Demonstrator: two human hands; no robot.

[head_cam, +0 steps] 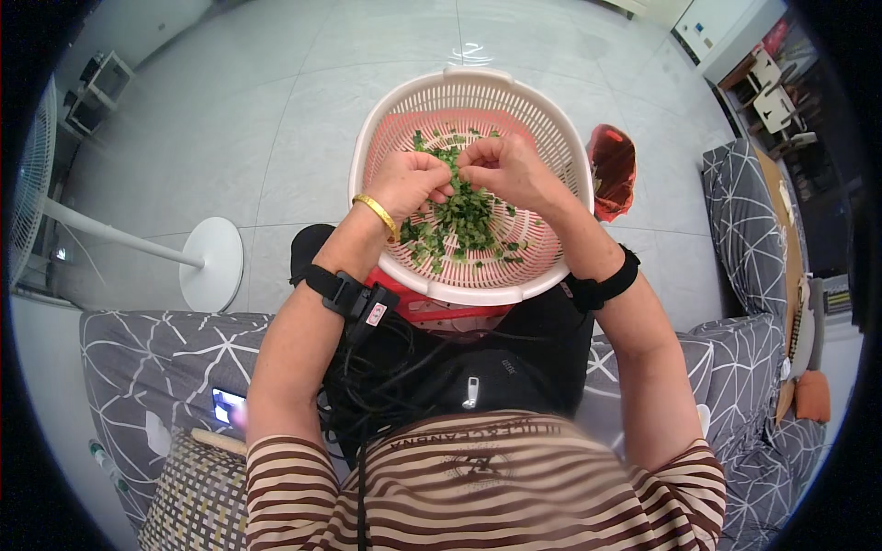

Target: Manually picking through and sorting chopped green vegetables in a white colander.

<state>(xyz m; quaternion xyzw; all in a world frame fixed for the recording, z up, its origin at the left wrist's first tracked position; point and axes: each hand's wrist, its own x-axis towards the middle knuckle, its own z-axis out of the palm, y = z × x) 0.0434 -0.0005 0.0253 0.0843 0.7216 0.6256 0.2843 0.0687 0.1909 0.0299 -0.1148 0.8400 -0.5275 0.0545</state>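
Note:
A white slotted plastic basket [468, 296] stands before me over something red. Cut green leafy vegetable pieces [468, 213] lie in its middle, with loose bits scattered around. My left hand [413, 182], with a gold bracelet at the wrist, is over the pile, thumb and fingertips pinched together. My right hand [503, 169] is close beside it, also with thumb and fingers pinched. The fingertips of both hands nearly meet above the greens. Whether a small piece is held between them cannot be made out.
A red plastic bag [615, 172] stands on the floor right of the basket. A white fan base [212, 264] is at the left. The patterned sofa [186, 344] extends on both sides of me, with a lit phone [229, 406] on it. Black cables [386, 372] lie across my lap.

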